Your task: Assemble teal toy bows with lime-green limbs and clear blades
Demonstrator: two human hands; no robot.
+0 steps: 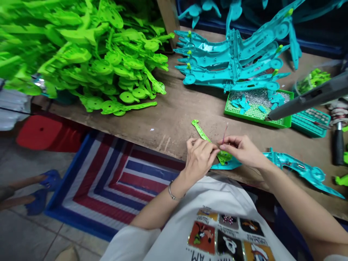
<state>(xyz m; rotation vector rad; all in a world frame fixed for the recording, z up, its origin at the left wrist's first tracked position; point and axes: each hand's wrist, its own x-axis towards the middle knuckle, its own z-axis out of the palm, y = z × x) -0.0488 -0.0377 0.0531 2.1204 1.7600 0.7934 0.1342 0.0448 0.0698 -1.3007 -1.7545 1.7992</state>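
Note:
My left hand point(199, 156) is closed over a bright green plastic part point(201, 129), whose slim arm points away toward the table's middle. Close beside it, my right hand point(246, 149) pinches a thin reddish wire point(225, 133) that sticks up from the fingertips. Both sets of fingertips nearly meet above the wider end of the green part. Beneath my hands lies a turquoise plastic part point(295, 161) along the front edge, its middle partly hidden by my right forearm. What sits exactly between the fingertips is too small to see.
A big heap of green parts point(106, 65) fills the back left. Several turquoise parts point(233, 61) lie stacked behind a green tray point(252, 117) of small metal pieces. A grey screwdriver-like tool point(307, 96) hangs over the tray. A red stool point(51, 132) and another person's feet point(40, 192) are left.

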